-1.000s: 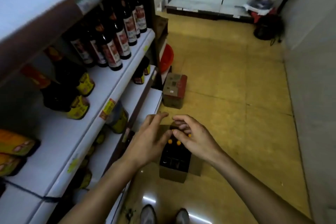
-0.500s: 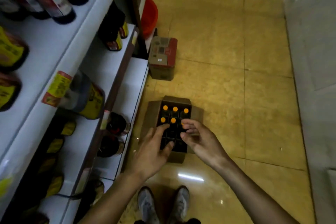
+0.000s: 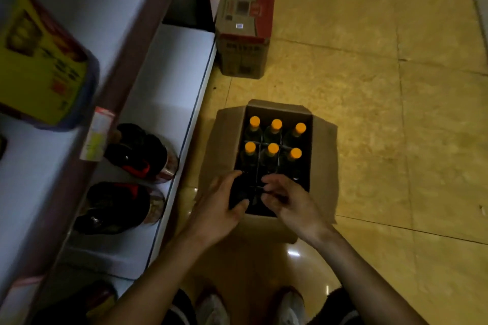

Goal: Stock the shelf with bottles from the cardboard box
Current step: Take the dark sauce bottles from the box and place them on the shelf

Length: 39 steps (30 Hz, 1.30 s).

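White boards of the shelf [image 3: 182, 66] fill the left of my view. Two dark bottles [image 3: 137, 155] with red trim sit near the front of the lowest board, and there is bare board beyond them. Just right of the shelf, on the floor [image 3: 396, 113], stands the open cardboard box [image 3: 229, 124]. Six orange-capped bottles [image 3: 273, 149] stand upright in the two far rows of its divider. The nearer cells are dark and I see no caps in them.

I judge the step in hand to be the reach for the next bottle. To do it well, I would go past the dark near cells to the closest orange caps and take one neck just under the cap. I would lift it straight up until its base clears the card divider, so the divider does not ride up with it. The free hand could steady the box wall, and the bare stretch of the lowest board looks like the easy place to set it.

The left grip [image 3: 221, 208] hangs over the near-left cell, thumb and forefinger spread wide, with nothing visible between them. The right grip [image 3: 287, 203] hovers over the middle divider with its fingers half curled. It is blurred, so I cannot tell whether it touches the card.
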Tool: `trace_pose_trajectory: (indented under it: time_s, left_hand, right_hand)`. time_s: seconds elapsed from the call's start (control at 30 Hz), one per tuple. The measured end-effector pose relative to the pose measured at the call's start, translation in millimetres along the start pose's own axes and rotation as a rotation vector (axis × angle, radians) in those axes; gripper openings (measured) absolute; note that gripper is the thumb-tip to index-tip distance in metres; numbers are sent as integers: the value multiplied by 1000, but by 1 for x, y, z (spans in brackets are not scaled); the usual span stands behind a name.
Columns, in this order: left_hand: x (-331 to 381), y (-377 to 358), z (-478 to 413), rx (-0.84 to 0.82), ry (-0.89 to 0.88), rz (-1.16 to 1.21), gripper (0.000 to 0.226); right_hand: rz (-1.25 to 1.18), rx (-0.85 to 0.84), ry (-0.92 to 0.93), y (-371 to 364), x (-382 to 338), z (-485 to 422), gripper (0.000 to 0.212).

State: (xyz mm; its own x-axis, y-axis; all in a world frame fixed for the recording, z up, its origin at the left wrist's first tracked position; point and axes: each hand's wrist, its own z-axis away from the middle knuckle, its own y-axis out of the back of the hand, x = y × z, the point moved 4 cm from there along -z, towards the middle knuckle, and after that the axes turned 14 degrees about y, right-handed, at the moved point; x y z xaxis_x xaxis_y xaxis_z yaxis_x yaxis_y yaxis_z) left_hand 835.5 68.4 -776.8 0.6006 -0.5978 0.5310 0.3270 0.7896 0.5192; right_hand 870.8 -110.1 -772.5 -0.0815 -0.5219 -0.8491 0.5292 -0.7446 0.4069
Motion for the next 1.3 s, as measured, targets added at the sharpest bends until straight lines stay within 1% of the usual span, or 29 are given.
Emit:
trace_pose_trajectory:
  time_s: [0.1,0.23,0.3,0.37,0.43,0.53,0.6,0.7,0.93,1.1,1.2,1.3]
  left_hand:
    - [-14,-9,-46,102,-24,2,58]
    - [-20,-16,-87,220,-76,39,47]
    - [-25,-25,-99,219,-100,75,43]
    - [-30,-35,-108,176,-112,109,39]
    - [-31,-42,-118,113,-137,113,36]
    - [-25,-39,-122,31,-176,56,38]
    - [-24,-33,-116,41,-174,44,37]
    - [-26,-33,-106,39,-146,41,36]
    - [-22,-38,-108,38,-179,-95,39]
    - [-18,-40,-113,62,-213,-188,41]
    - [-23,-36,-118,47,-211,-160,39]
    - [-25,-33,-120,-18,-205,-99,38]
  right_hand:
    - [97,-112,21,-21,39,-31,32]
    - [266,-303,43,-45,74,-57,41]
    - [365,-406,80,-55,84,-63,44]
    - [490,-501,135,-63,90,-67,48]
    - [623,-560,168,-66,96,-72,51]
    - [676,-558,236,-73,98,-87,51]
    - [646,-538,261,-78,98,-90,49]
    - [578,-491,251,-80,106,-85,51]
    - [469,-406,230,-86,131,-94,51]
    - [467,-370,285,-91,135,-102,51]
    - [449,-369,302,-91,135,-103,45]
    - [391,-335,313,-85,127,-100,34]
